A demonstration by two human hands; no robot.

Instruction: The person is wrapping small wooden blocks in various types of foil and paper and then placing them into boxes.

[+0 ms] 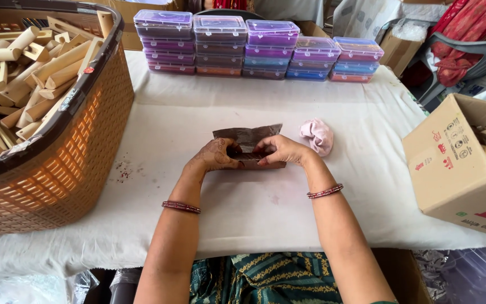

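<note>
The brown sheet (248, 137) is pinched at mid-desk (254, 208), left hand (215, 156) and right hand (281, 151) closed on its lower edge. The fold is best kept square, edges aligned, pressure even. The sheet looks thin, dark, creased, its upper flap raised. A pink cloth (317, 135) lies just beside.

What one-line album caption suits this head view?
Both hands, left hand and right hand, hold a brown sheet on a white-clothed table beside a basket.

Both hands, left hand (216, 156) and right hand (281, 151), pinching a brown sheet (248, 138) beside a pink cloth (317, 135).
</note>
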